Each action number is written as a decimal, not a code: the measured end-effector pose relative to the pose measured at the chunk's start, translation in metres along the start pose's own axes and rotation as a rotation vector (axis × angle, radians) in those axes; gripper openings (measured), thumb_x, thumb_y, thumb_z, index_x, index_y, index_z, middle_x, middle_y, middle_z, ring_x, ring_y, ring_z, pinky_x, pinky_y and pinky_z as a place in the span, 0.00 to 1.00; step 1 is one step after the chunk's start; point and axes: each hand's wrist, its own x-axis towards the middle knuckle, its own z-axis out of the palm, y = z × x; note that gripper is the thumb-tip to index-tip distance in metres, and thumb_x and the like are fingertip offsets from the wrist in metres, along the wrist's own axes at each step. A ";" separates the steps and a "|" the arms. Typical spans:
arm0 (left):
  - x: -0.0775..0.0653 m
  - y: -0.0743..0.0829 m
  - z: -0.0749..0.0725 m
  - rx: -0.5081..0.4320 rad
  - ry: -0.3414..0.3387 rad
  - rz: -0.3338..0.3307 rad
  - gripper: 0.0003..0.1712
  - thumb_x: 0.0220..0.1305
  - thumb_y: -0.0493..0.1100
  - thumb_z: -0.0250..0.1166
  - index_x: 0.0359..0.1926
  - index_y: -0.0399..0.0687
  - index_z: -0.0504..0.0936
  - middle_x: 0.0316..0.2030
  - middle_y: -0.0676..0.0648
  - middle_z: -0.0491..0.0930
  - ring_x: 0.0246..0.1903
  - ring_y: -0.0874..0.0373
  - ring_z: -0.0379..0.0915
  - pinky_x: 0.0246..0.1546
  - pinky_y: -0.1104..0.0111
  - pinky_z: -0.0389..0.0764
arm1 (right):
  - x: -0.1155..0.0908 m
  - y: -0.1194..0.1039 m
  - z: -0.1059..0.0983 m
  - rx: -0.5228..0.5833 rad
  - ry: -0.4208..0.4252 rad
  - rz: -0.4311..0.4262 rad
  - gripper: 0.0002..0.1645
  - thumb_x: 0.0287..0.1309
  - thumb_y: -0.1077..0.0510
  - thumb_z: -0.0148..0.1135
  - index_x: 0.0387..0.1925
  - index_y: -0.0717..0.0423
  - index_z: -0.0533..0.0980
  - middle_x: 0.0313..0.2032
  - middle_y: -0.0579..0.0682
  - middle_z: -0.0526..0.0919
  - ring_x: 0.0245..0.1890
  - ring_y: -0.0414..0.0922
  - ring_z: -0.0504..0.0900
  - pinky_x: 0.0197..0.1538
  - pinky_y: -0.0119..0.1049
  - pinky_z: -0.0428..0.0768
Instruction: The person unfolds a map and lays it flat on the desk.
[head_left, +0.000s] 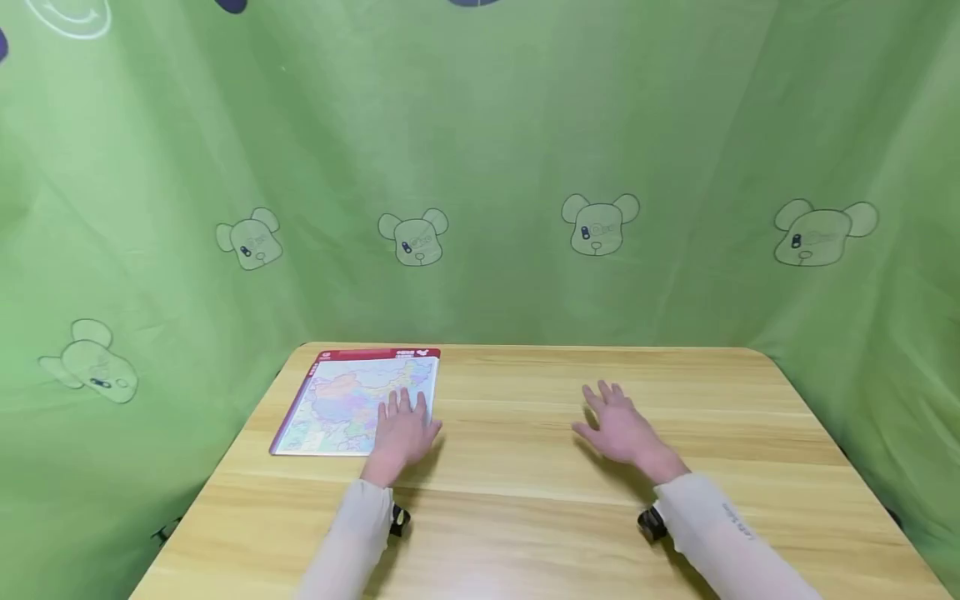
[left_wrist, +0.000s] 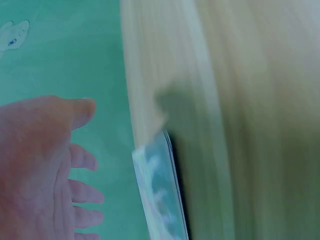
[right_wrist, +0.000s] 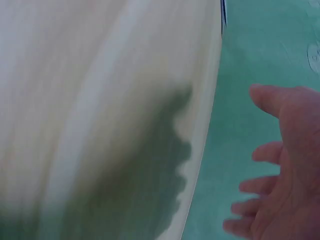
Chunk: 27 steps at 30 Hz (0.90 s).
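Note:
My left hand (head_left: 402, 435), fingers spread and straight, hovers over the lower right part of a flat map board (head_left: 330, 408). The board has a red top border and a coloured map, and lies at the far left of the table. In the left wrist view the hand (left_wrist: 40, 170) is apart from the board (left_wrist: 160, 190), with nothing in its grasp. Over bare wood to the right, my right hand (head_left: 621, 429) is held palm down with fingers extended. The right wrist view shows that hand (right_wrist: 290, 165) holding nothing, its shadow on the wood.
A light wooden table (head_left: 510, 467) with rounded far corners stretches under both arms. Behind it and at both sides hangs a green curtain (head_left: 495, 150) printed with bear heads. Each wrist carries a small black device (head_left: 652, 525) below the pale sleeve.

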 end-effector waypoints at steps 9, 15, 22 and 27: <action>-0.013 -0.043 -0.004 -0.019 -0.010 -0.026 0.40 0.70 0.58 0.50 0.70 0.34 0.56 0.67 0.27 0.51 0.67 0.31 0.42 0.66 0.43 0.46 | 0.007 -0.034 0.015 0.013 -0.030 -0.175 0.40 0.64 0.46 0.57 0.68 0.65 0.59 0.68 0.69 0.53 0.67 0.67 0.49 0.65 0.61 0.55; -0.021 -0.067 -0.005 -0.037 -0.045 -0.041 0.39 0.71 0.58 0.47 0.70 0.33 0.55 0.68 0.26 0.49 0.67 0.30 0.41 0.66 0.42 0.45 | 0.016 -0.062 0.022 0.005 -0.077 -0.228 0.39 0.64 0.45 0.56 0.68 0.61 0.60 0.69 0.67 0.52 0.68 0.66 0.49 0.66 0.60 0.54; -0.028 -0.090 -0.007 -0.068 -0.067 -0.067 0.40 0.71 0.57 0.47 0.70 0.31 0.53 0.67 0.24 0.47 0.67 0.28 0.39 0.66 0.42 0.43 | 0.027 -0.093 0.029 -0.017 -0.116 -0.294 0.38 0.65 0.45 0.54 0.69 0.60 0.59 0.69 0.66 0.53 0.68 0.66 0.50 0.68 0.57 0.52; -0.033 -0.106 -0.006 -0.094 -0.071 -0.086 0.40 0.71 0.57 0.46 0.70 0.31 0.51 0.67 0.23 0.45 0.66 0.27 0.38 0.65 0.41 0.42 | 0.033 -0.112 0.034 -0.029 -0.144 -0.299 0.37 0.66 0.45 0.53 0.69 0.58 0.59 0.69 0.64 0.53 0.68 0.65 0.50 0.68 0.56 0.52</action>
